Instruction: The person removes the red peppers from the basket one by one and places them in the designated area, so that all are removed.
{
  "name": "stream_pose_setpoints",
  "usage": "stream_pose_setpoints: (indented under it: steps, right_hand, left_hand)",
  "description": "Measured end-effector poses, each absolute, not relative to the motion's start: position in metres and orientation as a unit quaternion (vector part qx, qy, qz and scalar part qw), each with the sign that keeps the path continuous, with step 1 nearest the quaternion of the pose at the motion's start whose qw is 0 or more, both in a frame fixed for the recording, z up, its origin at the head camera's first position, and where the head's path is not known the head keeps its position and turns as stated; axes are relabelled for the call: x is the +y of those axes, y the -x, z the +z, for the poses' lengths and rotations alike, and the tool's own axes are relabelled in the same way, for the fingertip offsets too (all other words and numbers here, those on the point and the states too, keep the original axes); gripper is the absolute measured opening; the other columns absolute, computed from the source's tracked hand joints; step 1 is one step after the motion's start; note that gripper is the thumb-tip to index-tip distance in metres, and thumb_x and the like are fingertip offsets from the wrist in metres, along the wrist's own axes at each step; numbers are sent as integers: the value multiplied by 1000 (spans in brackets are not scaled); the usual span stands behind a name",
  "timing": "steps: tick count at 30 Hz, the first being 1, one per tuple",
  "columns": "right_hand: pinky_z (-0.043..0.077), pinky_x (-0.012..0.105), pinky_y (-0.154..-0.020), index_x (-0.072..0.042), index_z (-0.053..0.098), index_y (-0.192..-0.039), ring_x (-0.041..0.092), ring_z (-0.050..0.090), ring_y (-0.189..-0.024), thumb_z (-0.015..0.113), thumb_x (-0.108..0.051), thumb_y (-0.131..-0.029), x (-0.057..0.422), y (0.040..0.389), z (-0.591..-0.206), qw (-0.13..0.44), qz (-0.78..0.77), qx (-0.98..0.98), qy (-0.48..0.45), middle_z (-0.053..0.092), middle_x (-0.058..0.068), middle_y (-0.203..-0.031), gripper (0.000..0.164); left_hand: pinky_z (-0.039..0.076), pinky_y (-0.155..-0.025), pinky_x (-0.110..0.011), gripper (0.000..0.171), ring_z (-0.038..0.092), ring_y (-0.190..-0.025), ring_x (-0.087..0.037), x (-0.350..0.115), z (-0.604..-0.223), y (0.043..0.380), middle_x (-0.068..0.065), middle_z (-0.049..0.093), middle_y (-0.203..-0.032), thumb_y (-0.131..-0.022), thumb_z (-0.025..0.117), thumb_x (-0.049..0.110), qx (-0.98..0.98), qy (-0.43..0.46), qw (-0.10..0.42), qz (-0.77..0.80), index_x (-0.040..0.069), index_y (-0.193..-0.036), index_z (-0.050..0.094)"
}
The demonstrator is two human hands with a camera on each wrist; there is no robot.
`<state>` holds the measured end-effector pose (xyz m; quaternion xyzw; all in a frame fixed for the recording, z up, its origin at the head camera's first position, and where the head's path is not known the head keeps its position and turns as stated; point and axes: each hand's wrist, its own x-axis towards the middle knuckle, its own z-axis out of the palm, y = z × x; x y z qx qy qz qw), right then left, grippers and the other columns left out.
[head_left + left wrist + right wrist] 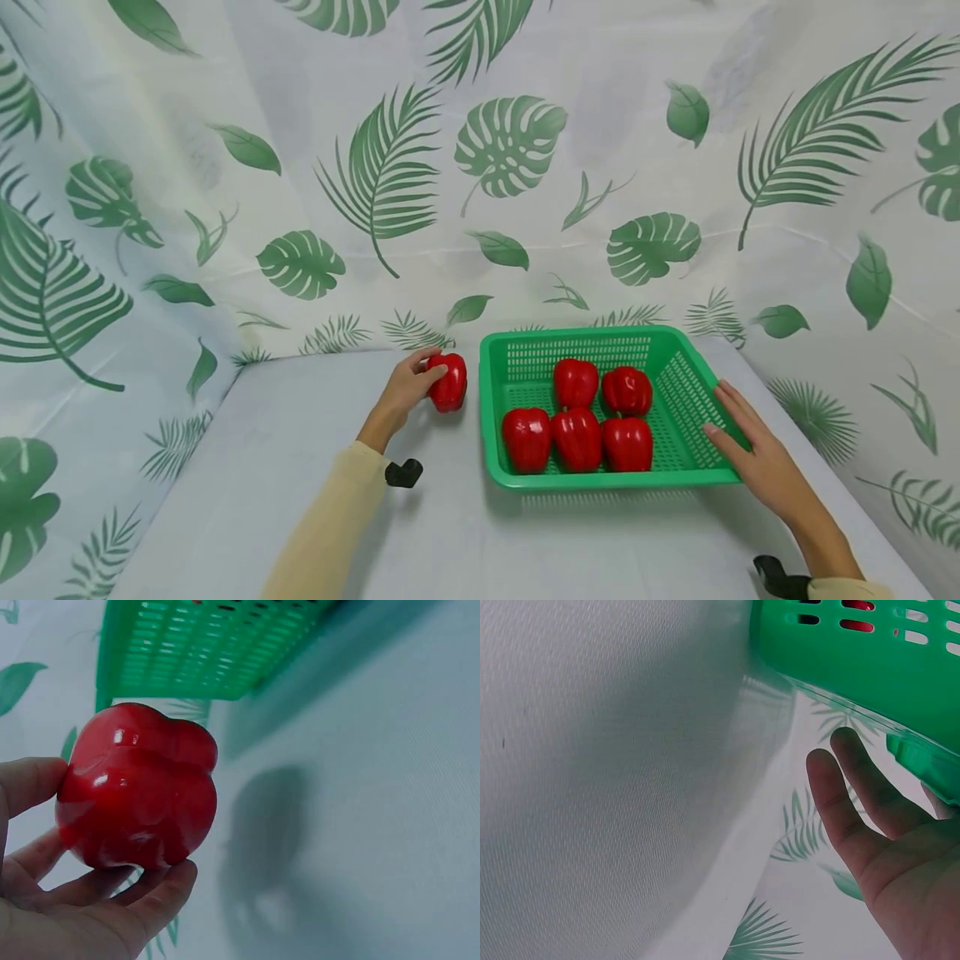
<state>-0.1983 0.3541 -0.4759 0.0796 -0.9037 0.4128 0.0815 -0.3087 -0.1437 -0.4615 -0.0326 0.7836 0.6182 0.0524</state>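
A glossy red bell pepper [450,383] is in my left hand [408,385], gripped between thumb and fingers just left of the basket. In the left wrist view the bell pepper [139,787] is held above the tabletop, with its shadow beside it. Several more red bell peppers [576,439] sit in the green plastic basket [600,481], grouped toward its left and middle. My right hand [772,467] is at the basket's right rim, thumb toward the inside. The right wrist view shows straight, spread fingers [832,791] below and beside the basket's wall [870,675].
The basket stands on a pale table [300,433] near its back edge. Behind and at both sides hangs a white sheet [570,75] printed with green leaves. A black band [405,472] is on my left wrist, another [780,577] on my right.
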Motion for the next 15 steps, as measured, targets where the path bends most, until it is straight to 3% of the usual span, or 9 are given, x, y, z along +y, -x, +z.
stream_pose_setpoints:
  steps: [15]
  right_hand:
    - [8,87,-112,-3,17,-171,54,3,-159,55,-25,-113,353,195,-475,84,419,-901,-77,7,25,-176,72]
  left_hand:
    - [52,-108,-56,55,44,-140,-43,-144,-484,310,-23,49,-156,-105,67,23,791,58,37,608,7,-156,53]
